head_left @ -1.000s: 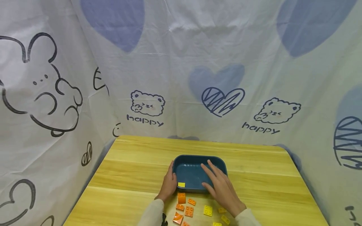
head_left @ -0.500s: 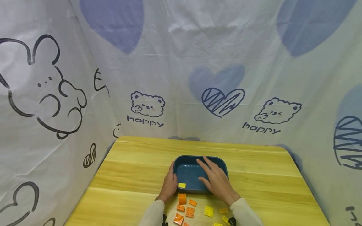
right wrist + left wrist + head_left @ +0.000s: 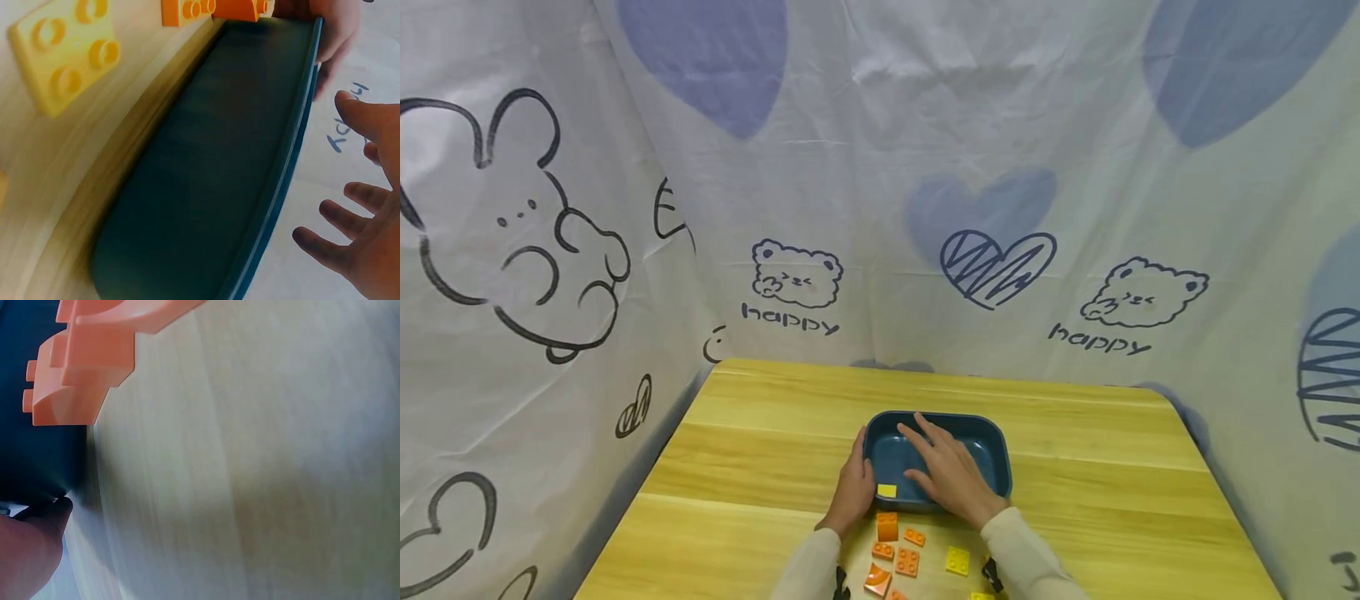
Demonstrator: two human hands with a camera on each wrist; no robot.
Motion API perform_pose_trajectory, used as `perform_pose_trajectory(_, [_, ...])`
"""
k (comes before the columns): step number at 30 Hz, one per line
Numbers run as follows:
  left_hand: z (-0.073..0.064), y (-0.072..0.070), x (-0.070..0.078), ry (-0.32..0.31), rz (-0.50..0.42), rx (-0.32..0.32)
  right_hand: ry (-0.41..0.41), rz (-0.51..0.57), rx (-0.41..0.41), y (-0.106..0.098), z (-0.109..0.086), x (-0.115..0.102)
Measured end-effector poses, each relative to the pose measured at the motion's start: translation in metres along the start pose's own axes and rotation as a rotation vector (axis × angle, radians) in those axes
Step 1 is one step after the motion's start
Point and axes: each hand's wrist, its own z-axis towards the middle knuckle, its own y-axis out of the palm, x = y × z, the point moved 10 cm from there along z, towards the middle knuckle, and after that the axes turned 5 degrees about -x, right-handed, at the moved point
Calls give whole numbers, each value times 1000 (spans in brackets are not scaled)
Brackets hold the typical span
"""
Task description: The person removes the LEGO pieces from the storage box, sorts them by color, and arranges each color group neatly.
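A dark teal rectangular box (image 3: pixel 996 454) sits on the table with its open top up. My left hand (image 3: pixel 852 487) grips its left end, thumb by the rim and fingers along the outside; in the left wrist view only a bit of that hand (image 3: pixel 31 550) shows against the box wall (image 3: pixel 37 456). My right hand (image 3: pixel 955 479) hovers over the box with spread fingers and holds nothing. The right wrist view has those fingers (image 3: pixel 328 250) beyond the box's long side (image 3: pixel 206 150). Inside the near left corner lies a small yellow piece (image 3: pixel 887 491).
In front of the box lie several orange toy bricks (image 3: pixel 907 562), one tall orange brick (image 3: pixel 887 527) close to its wall. A yellow four-stud brick (image 3: pixel 957 561) lies right of them. The wooden table (image 3: pixel 760 467) ends at a printed cloth (image 3: pixel 887 333) behind and at the sides.
My right hand has moved left across the box, its fingers still spread. My left hand keeps its hold on the box's left end.
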Motion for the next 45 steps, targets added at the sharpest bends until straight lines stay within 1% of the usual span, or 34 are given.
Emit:
perform_pose_trajectory(4, [0, 1, 1, 10, -5, -5, 1, 28, -58, 12, 6, -3])
perform_pose_trajectory(10, [1, 1, 1, 40, 16, 3, 8, 62, -151, 28, 13, -5])
perform_pose_trajectory(14, [0, 0, 0, 39, 11, 6, 8, 88, -212, 40, 17, -6])
perform_pose_trajectory(20, [0, -3, -1, 24, 12, 12, 0, 88, -284, 55, 25, -9])
perform_pose_trajectory(28, [0, -2, 0, 13, 7, -3, 42, 67, -382, 72, 31, -10])
perform_pose_trajectory(35, [0, -1, 1, 16, 0, 5, 77, 64, -413, 84, 32, -6])
perform_pose_trajectory(41, [0, -1, 1, 26, -4, 13, 65, 83, -393, 85, 34, -5])
perform_pose_trajectory(45, [0, -2, 0, 30, -7, 15, 55, 129, -382, 85, 36, -5])
